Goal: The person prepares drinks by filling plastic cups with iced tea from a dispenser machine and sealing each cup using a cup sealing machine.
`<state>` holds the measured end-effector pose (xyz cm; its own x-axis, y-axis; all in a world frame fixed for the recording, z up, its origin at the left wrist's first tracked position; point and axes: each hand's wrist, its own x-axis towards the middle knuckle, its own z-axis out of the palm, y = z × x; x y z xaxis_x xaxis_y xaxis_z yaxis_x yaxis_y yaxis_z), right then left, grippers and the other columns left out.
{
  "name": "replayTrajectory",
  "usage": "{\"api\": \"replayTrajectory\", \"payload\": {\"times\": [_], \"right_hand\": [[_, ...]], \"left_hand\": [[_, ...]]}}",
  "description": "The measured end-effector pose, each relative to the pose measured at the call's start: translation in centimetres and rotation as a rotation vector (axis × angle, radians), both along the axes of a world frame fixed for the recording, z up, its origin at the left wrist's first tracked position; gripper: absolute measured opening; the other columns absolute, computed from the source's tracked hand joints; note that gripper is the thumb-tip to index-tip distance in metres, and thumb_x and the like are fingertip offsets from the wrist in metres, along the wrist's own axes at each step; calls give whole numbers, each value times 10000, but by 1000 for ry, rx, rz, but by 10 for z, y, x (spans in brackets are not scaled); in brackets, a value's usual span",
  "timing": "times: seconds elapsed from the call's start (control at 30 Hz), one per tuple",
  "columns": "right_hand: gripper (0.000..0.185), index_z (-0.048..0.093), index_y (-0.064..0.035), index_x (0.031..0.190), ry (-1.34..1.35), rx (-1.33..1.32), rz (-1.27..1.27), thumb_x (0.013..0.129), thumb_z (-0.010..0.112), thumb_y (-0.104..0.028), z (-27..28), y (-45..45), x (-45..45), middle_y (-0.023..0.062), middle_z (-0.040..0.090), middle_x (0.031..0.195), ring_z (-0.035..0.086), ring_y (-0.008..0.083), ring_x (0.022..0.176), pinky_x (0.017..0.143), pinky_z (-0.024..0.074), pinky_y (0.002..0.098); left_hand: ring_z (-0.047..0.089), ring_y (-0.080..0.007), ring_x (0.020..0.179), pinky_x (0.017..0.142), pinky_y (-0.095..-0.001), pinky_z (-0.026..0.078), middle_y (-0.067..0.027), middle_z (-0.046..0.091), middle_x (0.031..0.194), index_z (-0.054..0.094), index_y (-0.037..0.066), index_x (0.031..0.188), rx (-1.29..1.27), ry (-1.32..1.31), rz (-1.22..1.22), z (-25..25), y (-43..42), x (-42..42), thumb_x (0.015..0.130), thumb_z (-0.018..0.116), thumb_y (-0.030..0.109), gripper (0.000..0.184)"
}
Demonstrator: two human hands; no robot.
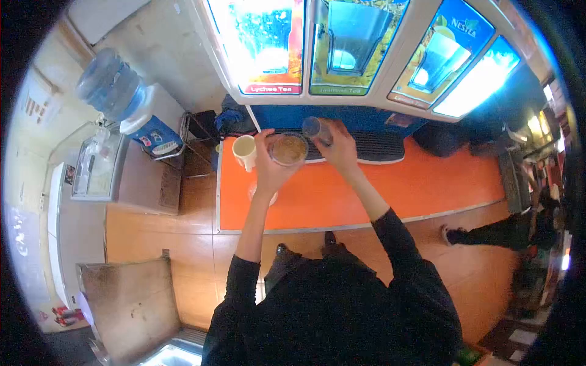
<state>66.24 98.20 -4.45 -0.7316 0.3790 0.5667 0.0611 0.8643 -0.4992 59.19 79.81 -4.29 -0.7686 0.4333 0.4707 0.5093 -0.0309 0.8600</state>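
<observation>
My left hand (pixel 272 163) is wrapped round a clear round container (pixel 289 150) with something brown in it; whether it is powder or liquid I cannot tell. My right hand (pixel 339 146) grips a small clear plastic cup (pixel 315 128), tilted, just right of the container. Both hands are above the orange counter (pixel 342 189), by the dark ribbed drip tray (pixel 372 146). Close to the left of my left hand stands a cream mug (pixel 245 148), its handle toward me. A pale round item (pixel 273 198) lies partly hidden under my left wrist.
A drink dispenser with lit tea panels (pixel 340 52) rises behind the counter. At the left stand a water cooler (pixel 146 116) with a blue bottle and a sink unit (pixel 97 168). Another person's leg (pixel 488 236) reaches in on the right, near the counter's front edge.
</observation>
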Motion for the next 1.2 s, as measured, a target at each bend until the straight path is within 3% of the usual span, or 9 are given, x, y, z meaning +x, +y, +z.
{"api": "replayTrajectory", "payload": {"times": [0.13,0.47,0.5,0.63,0.73,0.87,1.03,1.1,1.2], "right_hand": [[510,570,-78,1156,-29,-461,95,737,772,-285,-28,-5,-39,146,657,1029,676,302,860,727,545,424],[750,456,-59,1312,27,-342,-242,692,794,-311,-85,-23,-38,219,529,1258,498,396,1174,972,418,463],[688,458,-71,1306,125,-312,-259,728,775,-269,-92,-25,-20,179,544,1211,557,302,963,871,457,419],[627,416,-66,1349,293,-365,-347,788,692,-104,-80,-53,143,134,506,1156,576,178,734,715,497,350],[582,406,-55,1350,187,-622,-511,826,657,-89,-114,-86,324,150,483,1197,545,232,998,722,510,340],[436,499,-53,1250,330,-636,-1101,847,650,-124,-175,-154,591,127,530,1216,545,249,1084,754,516,352],[308,573,-17,1094,400,-441,-1944,858,633,-205,-148,-222,885,137,605,1000,605,243,824,702,502,370],[257,580,-16,1059,719,-202,-1971,878,611,-196,-121,-221,966,111,575,920,570,221,769,660,487,336],[235,573,-24,1035,693,-35,-2130,887,609,-203,-49,-211,1097,94,549,885,541,195,772,638,471,308]], "left_hand": [[555,-252,1081,930,-386,459,-136,533,1153,319,68,1298,9,120,-13,15,-27,-8,564,884,126,928],[499,-261,1203,997,-409,445,-132,455,1286,275,90,1338,-156,94,-237,42,-71,17,572,890,140,984],[496,-266,1202,998,-414,444,-137,440,1301,272,85,1354,-192,153,-242,46,-69,29,582,892,171,994],[416,-307,1252,1034,-449,402,-124,417,1320,490,64,1231,-189,224,-407,40,-47,103,566,888,213,789],[431,-311,1220,984,-427,455,-122,414,1297,490,56,1213,-278,742,-435,25,-21,172,552,888,168,780],[470,-307,1162,975,-406,457,-117,433,1274,437,61,1251,-148,466,-766,-19,29,308,529,900,146,862],[492,-265,1129,951,-389,451,-124,433,1236,336,63,1314,-253,197,-1123,-40,91,541,561,863,67,919],[489,-248,1137,958,-380,438,-118,452,1218,342,74,1313,-392,-912,-1154,-62,127,616,583,837,44,883],[545,-182,1047,928,-391,474,-37,538,1101,504,129,1090,-392,-261,-1477,-27,146,770,725,755,174,446]]}}
